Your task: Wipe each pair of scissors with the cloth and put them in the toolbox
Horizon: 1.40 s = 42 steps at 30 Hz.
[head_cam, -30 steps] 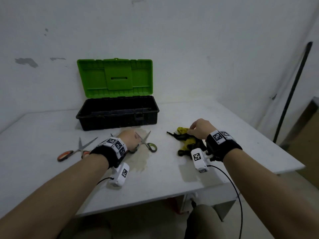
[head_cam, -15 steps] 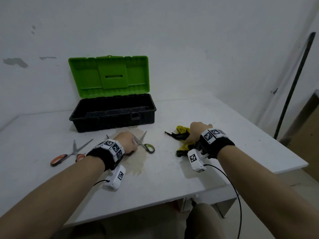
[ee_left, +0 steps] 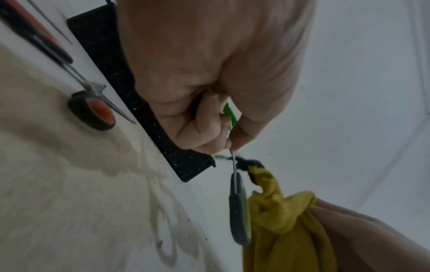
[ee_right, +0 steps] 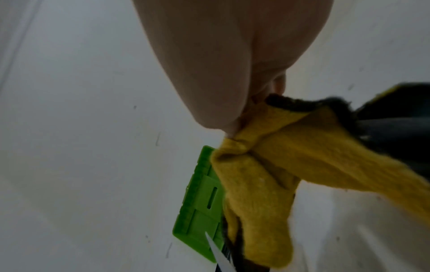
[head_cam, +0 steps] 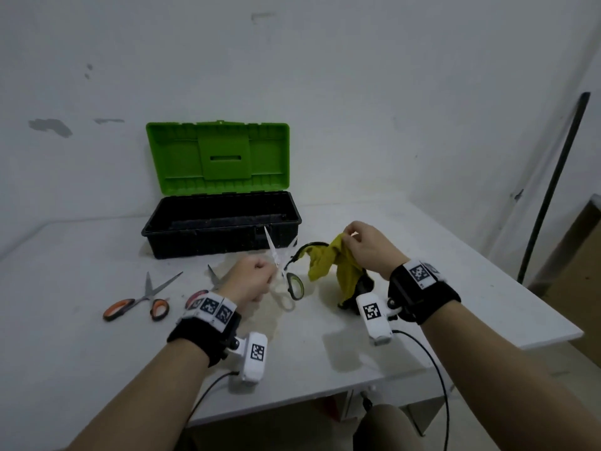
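Observation:
My left hand (head_cam: 258,278) grips a pair of green-handled scissors (head_cam: 293,285) near the pivot, lifted off the table with the blades pointing up toward the toolbox (head_cam: 182,237). The left wrist view shows the fingers (ee_left: 216,132) pinching the metal, with the handle loop (ee_left: 237,211) hanging below. My right hand (head_cam: 354,239) pinches a yellow cloth with a dark edge (head_cam: 328,263), raised just right of the scissors; in the right wrist view the cloth (ee_right: 267,174) hangs from the fingers. Orange-handled scissors (head_cam: 143,301) lie at the left. A third pair (head_cam: 196,296) is half hidden behind my left wrist.
The black toolbox stands open at the back of the white table (head_cam: 325,369), its green lid (head_cam: 218,157) upright against the wall. A brownish stain (head_cam: 276,323) marks the table under my left hand. The table's right edge (head_cam: 553,336) is near, and a dark pole (head_cam: 553,183) leans beyond it.
My left hand has lifted the green-handled scissors off the table, blades now upward. My right hand has raised the yellow cloth from the table toward the scissors.

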### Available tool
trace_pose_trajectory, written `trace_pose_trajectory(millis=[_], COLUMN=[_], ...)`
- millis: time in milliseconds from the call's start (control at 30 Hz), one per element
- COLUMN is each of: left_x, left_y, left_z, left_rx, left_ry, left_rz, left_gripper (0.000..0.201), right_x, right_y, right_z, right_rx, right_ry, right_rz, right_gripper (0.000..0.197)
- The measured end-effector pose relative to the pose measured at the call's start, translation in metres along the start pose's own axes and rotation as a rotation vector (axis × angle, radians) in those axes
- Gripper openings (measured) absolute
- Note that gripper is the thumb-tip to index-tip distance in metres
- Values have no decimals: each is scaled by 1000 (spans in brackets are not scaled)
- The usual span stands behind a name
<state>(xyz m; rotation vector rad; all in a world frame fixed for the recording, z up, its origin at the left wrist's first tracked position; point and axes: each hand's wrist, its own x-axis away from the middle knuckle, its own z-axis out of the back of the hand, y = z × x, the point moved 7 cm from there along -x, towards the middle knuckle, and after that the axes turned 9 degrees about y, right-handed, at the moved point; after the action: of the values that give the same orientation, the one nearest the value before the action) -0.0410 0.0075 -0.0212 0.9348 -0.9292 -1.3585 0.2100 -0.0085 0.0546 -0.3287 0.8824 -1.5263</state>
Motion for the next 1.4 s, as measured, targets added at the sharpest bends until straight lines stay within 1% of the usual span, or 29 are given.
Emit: trace_pose_trajectory(millis=[67, 100, 167, 267, 333, 400, 467, 500, 567, 600, 667, 700, 733, 800, 900, 967, 1033, 1133, 1233, 1267, 1333, 1400], left_x=[4, 5, 6, 3, 2, 4, 7, 8, 10, 10, 9, 9, 9, 9, 9, 10, 12, 14, 14, 14, 14, 16], left_y=[-3, -3, -4, -5, -3, 1, 6, 8, 10, 10, 9, 8, 8, 5, 2, 2, 3, 6, 8, 8, 8, 10], left_z=[-1, -2, -2, 2, 3, -1, -5, -7, -11, -13, -15, -17, -19, -22, -27, -31, -32, -33, -34, -35, -36, -37], left_rx=[50, 72, 66, 42, 41, 90, 152, 170, 190, 192, 176, 162, 147, 112, 87, 97, 111, 126, 130, 126, 121, 132], left_ry=[23, 30, 34, 36, 24, -6, -28, -38, -48, -48, -45, -49, -50, -59, -69, -74, -51, -22, -34, -33, -23, -17], left_rz=[25, 27, 11, 6, 11, 9, 15, 18, 22, 23, 8, -7, -29, -64, -77, -79, -93, -128, -152, -157, -160, -152], left_gripper=[28, 28, 28, 27, 23, 21, 18, 15, 18, 19, 15, 12, 11, 16, 22, 23, 24, 26, 24, 24, 22, 23], right_x=[2, 2, 3, 3, 5, 6, 5, 5, 8, 11, 21, 25, 27, 29, 29, 29, 29, 35, 43, 44, 46, 46], right_y=[-4, -6, -10, -22, -27, -28, -26, -25, -21, -20, -20, -20, -20, -23, -30, -34, -36, -36, -34, -34, -35, -36], right_z=[-1, 1, 4, 8, 12, 8, -1, -6, -16, -22, -33, -37, -40, -41, -45, -46, -47, -52, -59, -61, -63, -59], right_rx=[-150, -174, -126, -5, -47, -91, -136, -167, -247, -284, -345, -350, -337, -279, -202, -182, -135, -66, -29, -32, -44, -73], right_ry=[72, 113, 158, 221, 272, 247, 178, 147, 84, 38, -76, -116, -131, -112, -59, 6, 88, 135, 113, 103, 97, 136], right_rz=[-10, -4, 32, 148, 182, 177, 144, 114, 27, -18, -68, -64, -39, 64, 226, 286, 324, 316, 272, 260, 259, 251], right_gripper=[17, 18, 17, 14, 13, 13, 17, 21, 28, 28, 19, 16, 17, 22, 17, 15, 15, 24, 39, 40, 34, 25])
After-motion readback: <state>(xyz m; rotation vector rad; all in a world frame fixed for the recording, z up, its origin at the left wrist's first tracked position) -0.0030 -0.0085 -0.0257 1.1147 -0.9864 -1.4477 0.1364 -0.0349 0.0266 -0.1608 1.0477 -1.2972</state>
